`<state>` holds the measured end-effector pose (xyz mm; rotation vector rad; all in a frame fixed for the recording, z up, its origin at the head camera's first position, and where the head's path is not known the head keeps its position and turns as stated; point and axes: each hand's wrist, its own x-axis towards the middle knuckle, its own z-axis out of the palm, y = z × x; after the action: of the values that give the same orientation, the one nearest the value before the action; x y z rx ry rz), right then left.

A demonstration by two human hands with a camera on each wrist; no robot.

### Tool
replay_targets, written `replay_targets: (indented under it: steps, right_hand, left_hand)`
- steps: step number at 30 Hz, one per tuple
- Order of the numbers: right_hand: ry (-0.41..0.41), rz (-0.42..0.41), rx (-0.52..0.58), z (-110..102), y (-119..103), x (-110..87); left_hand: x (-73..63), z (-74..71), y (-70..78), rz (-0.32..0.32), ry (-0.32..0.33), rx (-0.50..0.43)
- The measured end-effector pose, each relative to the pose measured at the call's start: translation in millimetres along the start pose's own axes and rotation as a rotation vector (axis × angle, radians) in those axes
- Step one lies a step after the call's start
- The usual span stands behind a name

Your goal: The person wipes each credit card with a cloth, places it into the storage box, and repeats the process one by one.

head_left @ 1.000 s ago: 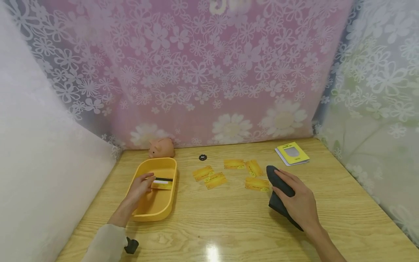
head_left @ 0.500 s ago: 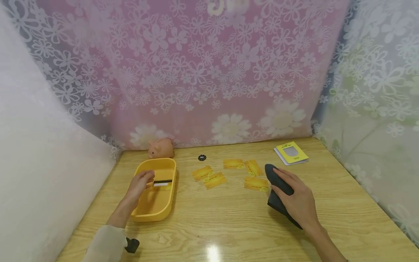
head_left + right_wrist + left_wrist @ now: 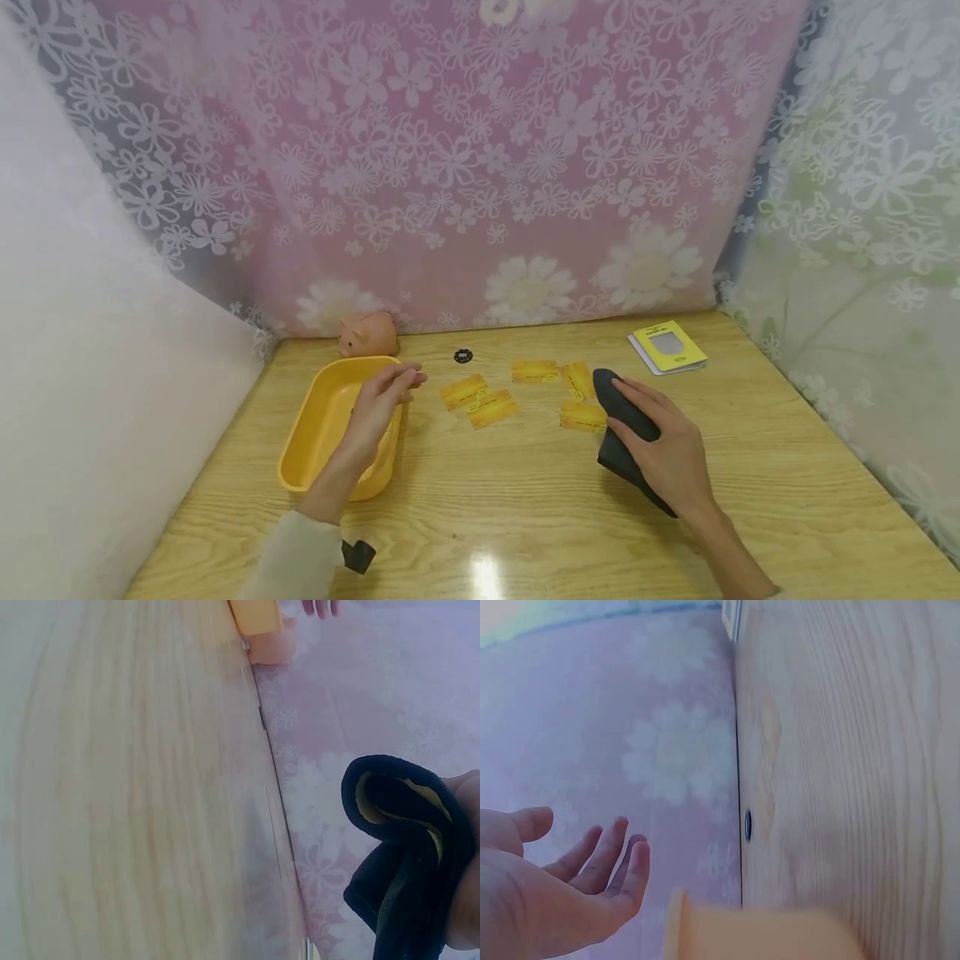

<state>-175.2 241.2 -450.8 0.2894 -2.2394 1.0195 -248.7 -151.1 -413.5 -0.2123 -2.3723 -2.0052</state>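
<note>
My left hand (image 3: 375,417) hovers over the right rim of the yellow tray (image 3: 322,417), fingers loosely bent and nothing between them. In the left wrist view, the same hand (image 3: 577,885) shows its palm, clear of the blurred tray edge (image 3: 765,937). The hand hides most of the tray's right side, including where a card lay. On the right, my right hand (image 3: 667,454) grips a dark, soft folded pouch (image 3: 622,408) above the table. The right wrist view shows this pouch (image 3: 409,832) folded over, with a yellowish lining.
Several orange-yellow cards (image 3: 492,408) lie on the table (image 3: 480,492) between the hands. Behind them is a black poker chip (image 3: 463,356). A pink piggy bank (image 3: 369,333) stands behind the tray; a yellow booklet (image 3: 667,347) lies at the back right. A floral curtain (image 3: 510,167) closes the back.
My left hand has let go of a striped card in the tray, then risen and moved right over the rim. My right hand has shifted slightly left with the pouch.
</note>
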Motion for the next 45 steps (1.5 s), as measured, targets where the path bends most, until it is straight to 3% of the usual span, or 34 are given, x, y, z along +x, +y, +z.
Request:
replay_targets:
  steps: [4,7,15,18,24,32,39,45]
  right_hand:
    - [0.008,-0.006,0.02,4.9,-2.9,0.8]
    - [0.0,0.001,0.031,9.0,-5.3,1.2]
    - [-0.018,0.014,0.061,13.9,-10.4,-1.1]
    - [-0.026,0.016,0.068,15.2,-11.1,-1.9]
    - [-0.027,0.014,0.067,18.1,-10.5,-1.4]
    - [-0.022,0.01,0.073,18.0,-11.6,0.6]
    - [-0.025,0.009,0.071,17.6,-13.4,0.3]
    - [-0.019,0.002,0.075,18.8,-14.6,0.2]
  left_hand:
    - [1.6,29.2,-5.7,0.025,-0.053,0.024]
    - [5.7,46.7,-16.7,-0.001,-0.1,0.033]
    - [25.2,72.2,-45.2,-0.066,-0.115,0.026]
    - [32.4,77.6,-52.6,-0.099,-0.122,0.022]
    - [39.4,86.2,-63.4,-0.16,-0.094,0.111]
    - [43.5,91.0,-66.4,-0.147,-0.069,0.199]
    - [41.5,94.5,-61.0,-0.124,-0.096,0.305]
    - [40.0,94.8,-61.0,-0.132,-0.115,0.29]
